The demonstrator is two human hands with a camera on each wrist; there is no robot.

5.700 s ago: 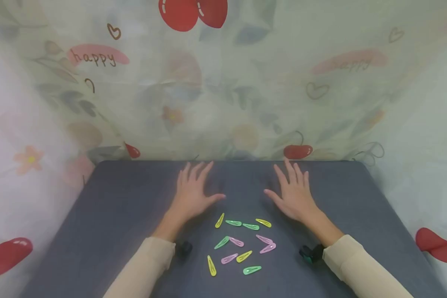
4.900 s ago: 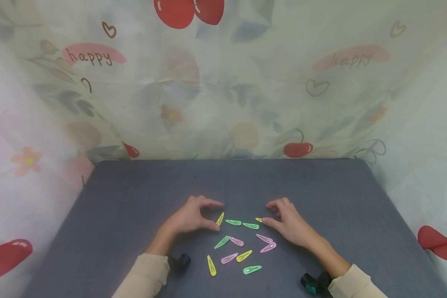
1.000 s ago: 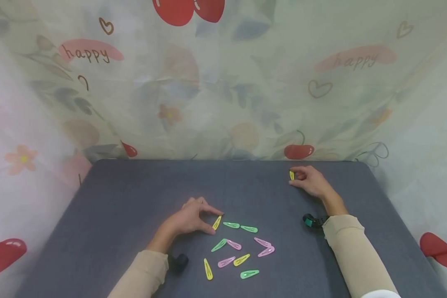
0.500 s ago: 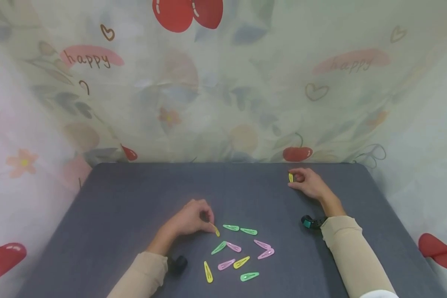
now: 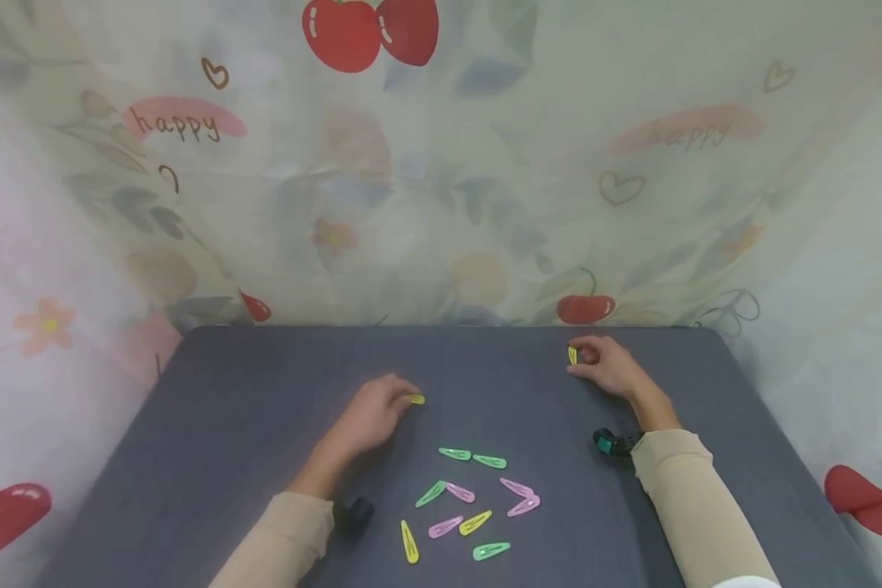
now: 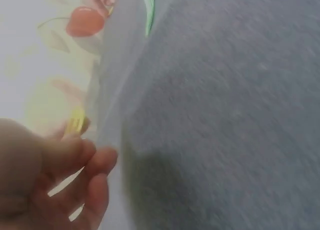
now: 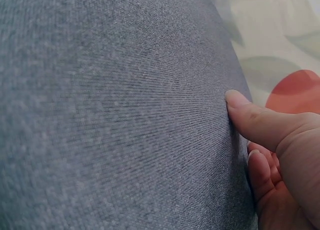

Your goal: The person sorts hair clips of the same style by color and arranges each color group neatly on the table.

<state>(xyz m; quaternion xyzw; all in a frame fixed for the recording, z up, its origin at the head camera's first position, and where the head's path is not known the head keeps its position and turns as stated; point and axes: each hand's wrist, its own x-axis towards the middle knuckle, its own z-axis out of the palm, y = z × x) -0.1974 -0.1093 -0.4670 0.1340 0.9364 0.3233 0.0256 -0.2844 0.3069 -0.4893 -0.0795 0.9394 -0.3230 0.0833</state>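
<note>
My left hand (image 5: 373, 410) pinches a yellow snap hair clip (image 5: 415, 399) between thumb and fingers, above the left-middle part of the table. In the left wrist view that clip (image 6: 75, 122) pokes up past the thumb. Toward the table's far right edge, my right hand (image 5: 612, 365) has thumb and forefinger at the two ends of another yellow hair clip (image 5: 572, 355). The right wrist view shows the thumb (image 7: 250, 115) touching the cloth, with the clip out of sight. Closer to me lie loose clips: green (image 5: 455, 453), pink (image 5: 445, 527) and yellow (image 5: 475, 523).
A dark grey cloth covers the table (image 5: 265, 392). Behind it and at both sides hangs a printed curtain (image 5: 441, 196). Black wrist devices (image 5: 616, 442) sit under the forearms. A white rounded edge (image 5: 746, 581) shows at the bottom right.
The left hand has picked up the yellow clip beside the green pair and carried it away from me. Earlier, the right hand moved another yellow clip to the far right, where it stays.
</note>
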